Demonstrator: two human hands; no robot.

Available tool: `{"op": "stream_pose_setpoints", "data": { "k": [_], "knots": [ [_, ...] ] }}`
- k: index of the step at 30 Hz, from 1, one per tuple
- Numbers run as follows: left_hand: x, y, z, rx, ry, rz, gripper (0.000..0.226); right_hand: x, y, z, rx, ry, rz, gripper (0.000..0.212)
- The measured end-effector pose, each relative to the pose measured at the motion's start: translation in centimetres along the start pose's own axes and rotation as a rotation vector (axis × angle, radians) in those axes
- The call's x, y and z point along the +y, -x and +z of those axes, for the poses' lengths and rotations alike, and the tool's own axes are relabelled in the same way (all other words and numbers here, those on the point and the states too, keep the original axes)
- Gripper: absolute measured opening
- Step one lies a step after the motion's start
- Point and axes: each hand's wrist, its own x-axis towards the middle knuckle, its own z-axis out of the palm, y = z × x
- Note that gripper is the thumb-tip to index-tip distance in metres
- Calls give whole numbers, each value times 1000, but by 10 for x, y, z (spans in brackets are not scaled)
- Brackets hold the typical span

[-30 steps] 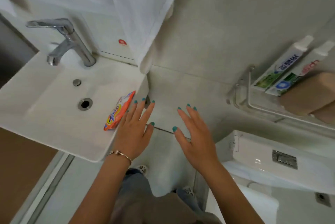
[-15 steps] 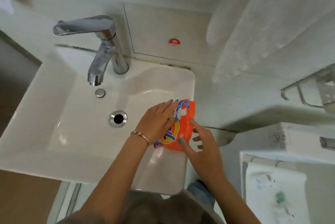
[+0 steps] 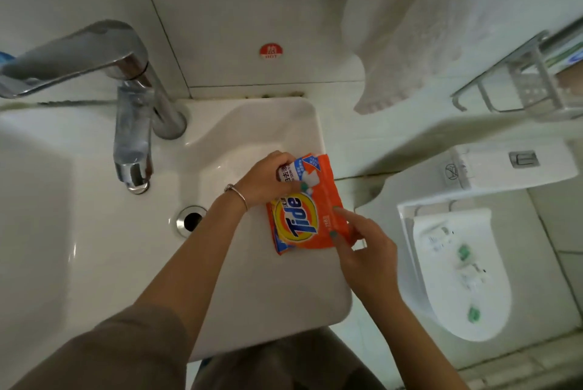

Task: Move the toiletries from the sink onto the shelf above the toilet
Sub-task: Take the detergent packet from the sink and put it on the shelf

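Note:
An orange Tide soap packet (image 3: 304, 216) lies at the right rim of the white sink (image 3: 94, 232). My left hand (image 3: 268, 180) grips the packet's far end, thumb over its white-and-blue corner. My right hand (image 3: 362, 247) pinches the packet's near right edge between thumb and forefinger. The metal wall shelf (image 3: 520, 87) is at the upper right above the toilet (image 3: 457, 263), with part of a toothpaste tube (image 3: 568, 57) showing on it.
A chrome faucet (image 3: 132, 99) stands at the back left of the sink, with the drain (image 3: 191, 221) below it. A white towel (image 3: 426, 27) hangs on the wall between sink and shelf. The toilet tank (image 3: 511, 169) sits below the shelf.
Both hands came from the wall beside the sink onto the Tide packet and took hold of it. The view moved closer over the sink.

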Motion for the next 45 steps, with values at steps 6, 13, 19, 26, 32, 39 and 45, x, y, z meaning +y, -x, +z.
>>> {"op": "stream_pose_setpoints", "data": {
  "k": [6, 13, 19, 26, 32, 39, 45],
  "knots": [
    [2, 27, -7, 71, 175, 30, 15, -6, 6, -10, 90, -185, 4, 32],
    [66, 76, -9, 311, 428, 127, 21, -24, -3, -63, 225, -366, -215, 29],
    [129, 80, 18, 446, 611, 97, 21, -32, -14, -96, 268, -529, -183, 34],
    [189, 63, 54, 393, 642, 116, 22, -17, -20, -144, 346, -579, -47, 38],
    [224, 46, 88, 209, 643, 239, 26, 14, -31, -207, 387, -662, 0, 38],
    [254, 4, 164, 88, 658, 338, 29, 83, -58, -294, 440, -695, -40, 51],
    [313, -61, 251, 277, 581, 463, 38, 159, -128, -381, 351, -733, -178, 54]
  ]
}}
